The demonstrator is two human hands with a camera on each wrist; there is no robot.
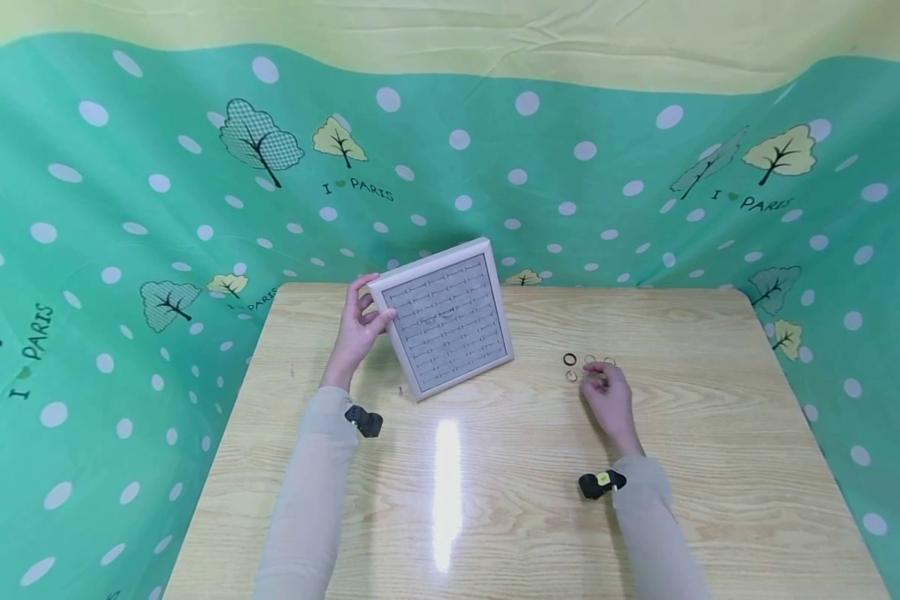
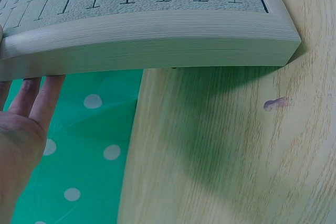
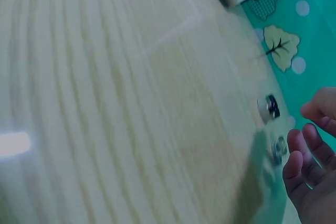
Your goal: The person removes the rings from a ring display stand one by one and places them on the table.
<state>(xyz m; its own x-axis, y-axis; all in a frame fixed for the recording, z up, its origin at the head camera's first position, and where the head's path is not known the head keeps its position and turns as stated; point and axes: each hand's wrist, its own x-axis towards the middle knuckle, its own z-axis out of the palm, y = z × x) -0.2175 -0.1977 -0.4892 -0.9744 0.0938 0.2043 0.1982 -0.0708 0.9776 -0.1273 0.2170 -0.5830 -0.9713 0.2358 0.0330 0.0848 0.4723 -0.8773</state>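
Observation:
In the head view, a white-framed ring display tray [image 1: 450, 321] with grey slotted padding stands tilted up on the table. Two thin rings sit near its middle, one of them a small ring [image 1: 447, 312]. My left hand [image 1: 357, 333] grips the tray's upper left edge, thumb on the front and fingers behind; in the left wrist view, fingers [image 2: 44, 98] show under the frame. My right hand [image 1: 610, 400] is low over several loose rings, its fingers bent and partly covering them. Beside it lie a black ring [image 1: 569, 359] and a silver ring [image 1: 572, 376].
The wooden table [image 1: 525, 500] ends at a green dotted cloth [image 1: 495, 167] hung at the back and sides. A purplish mark [image 2: 274, 103] shows on the wood close to the tray's lower left corner. Light glares off the table's middle.

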